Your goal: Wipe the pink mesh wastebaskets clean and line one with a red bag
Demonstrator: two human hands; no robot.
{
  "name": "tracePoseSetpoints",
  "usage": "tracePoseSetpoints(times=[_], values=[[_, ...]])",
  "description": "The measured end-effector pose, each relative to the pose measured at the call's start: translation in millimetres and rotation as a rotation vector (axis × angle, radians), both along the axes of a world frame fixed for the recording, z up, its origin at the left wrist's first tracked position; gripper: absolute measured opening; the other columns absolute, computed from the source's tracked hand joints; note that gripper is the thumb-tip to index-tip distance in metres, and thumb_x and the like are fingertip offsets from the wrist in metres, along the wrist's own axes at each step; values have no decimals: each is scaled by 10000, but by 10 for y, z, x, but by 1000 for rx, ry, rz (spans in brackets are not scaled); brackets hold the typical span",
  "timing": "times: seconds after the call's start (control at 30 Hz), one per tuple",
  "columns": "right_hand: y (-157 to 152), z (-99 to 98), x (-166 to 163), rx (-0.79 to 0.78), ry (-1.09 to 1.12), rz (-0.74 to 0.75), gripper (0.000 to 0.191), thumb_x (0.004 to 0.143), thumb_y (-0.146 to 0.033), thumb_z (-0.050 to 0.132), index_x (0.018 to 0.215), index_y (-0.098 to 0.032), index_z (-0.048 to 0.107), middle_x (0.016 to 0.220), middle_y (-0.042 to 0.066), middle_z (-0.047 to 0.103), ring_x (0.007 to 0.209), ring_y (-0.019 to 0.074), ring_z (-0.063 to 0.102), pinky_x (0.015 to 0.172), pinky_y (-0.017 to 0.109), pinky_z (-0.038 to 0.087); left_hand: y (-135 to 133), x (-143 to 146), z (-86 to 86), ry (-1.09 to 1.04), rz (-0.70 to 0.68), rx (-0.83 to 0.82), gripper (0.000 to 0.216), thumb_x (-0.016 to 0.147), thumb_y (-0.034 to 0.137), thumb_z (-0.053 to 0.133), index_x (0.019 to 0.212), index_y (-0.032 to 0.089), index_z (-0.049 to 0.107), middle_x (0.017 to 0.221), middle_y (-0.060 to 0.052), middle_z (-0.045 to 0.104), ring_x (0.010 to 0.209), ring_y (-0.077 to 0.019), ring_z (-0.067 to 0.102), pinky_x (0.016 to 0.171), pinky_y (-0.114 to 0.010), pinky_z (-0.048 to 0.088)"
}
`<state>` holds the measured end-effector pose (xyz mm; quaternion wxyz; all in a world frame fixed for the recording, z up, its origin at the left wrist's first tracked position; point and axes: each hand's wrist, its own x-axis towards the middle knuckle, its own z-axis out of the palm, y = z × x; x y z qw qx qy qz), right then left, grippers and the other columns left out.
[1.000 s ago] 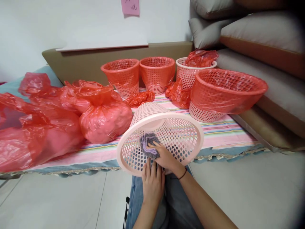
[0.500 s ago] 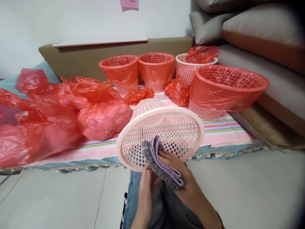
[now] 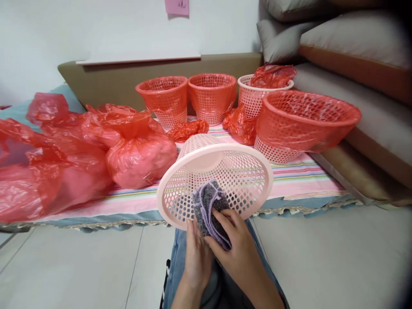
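A pale pink plastic basket (image 3: 214, 150) with perforated walls lies tipped on its side, its wide mouth facing me at the edge of the striped cloth. My left hand (image 3: 197, 255) grips the near lower rim, with its thumb partly hidden. In my right hand (image 3: 236, 244) is a folded grey cleaning cloth (image 3: 209, 204) with purple edging, pinched between thumb and fingers. The cloth reaches over the lower rim into the basket's mouth, close to my left fingertips.
Two baskets lined with red bags, a left one (image 3: 162, 92) and a middle one (image 3: 212, 92), stand behind. A white basket (image 3: 251, 96) and a larger lined basket (image 3: 289, 128) are to the right. Stuffed red bags (image 3: 141, 150) fill the left; cushions (image 3: 360, 38) rise at right.
My right hand has shifted left and rotated, with the cleaning cloth turning more upright in it. My left hand stays at the rim, and the basket has barely moved.
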<state>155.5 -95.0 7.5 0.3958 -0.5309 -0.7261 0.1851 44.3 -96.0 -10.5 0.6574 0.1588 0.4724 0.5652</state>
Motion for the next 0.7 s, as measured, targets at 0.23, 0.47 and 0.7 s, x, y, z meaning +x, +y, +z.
tracePoseSetpoints(times=[0.23, 0.47, 0.7], values=[[64, 89, 1, -41, 154, 41, 382, 901, -149, 474, 1235, -175, 657, 950, 81, 691, 863, 196, 688, 756, 303, 578, 15, 35, 79, 5, 68, -2, 545, 861, 449, 665, 1362, 239, 619, 1452, -70, 596, 1411, -278, 482, 1153, -396, 436], [63, 154, -24, -86, 178, 77, 383, 893, -161, 492, 1216, -184, 696, 917, 69, 686, 843, 187, 694, 728, 285, 571, 61, 80, 137, 45, 139, -86, 407, 920, 398, 629, 1287, 225, 670, 1413, -55, 630, 1400, -246, 496, 1200, -385, 365], [70, 89, -96, -29, 156, -29, 397, 891, -157, 482, 1236, -159, 678, 941, 87, 691, 833, 197, 703, 750, 303, 588, 33, 94, 181, -74, 136, -183, 356, 975, 386, 562, 1214, 168, 712, 1345, -98, 674, 1309, -248, 588, 1180, -408, 401]])
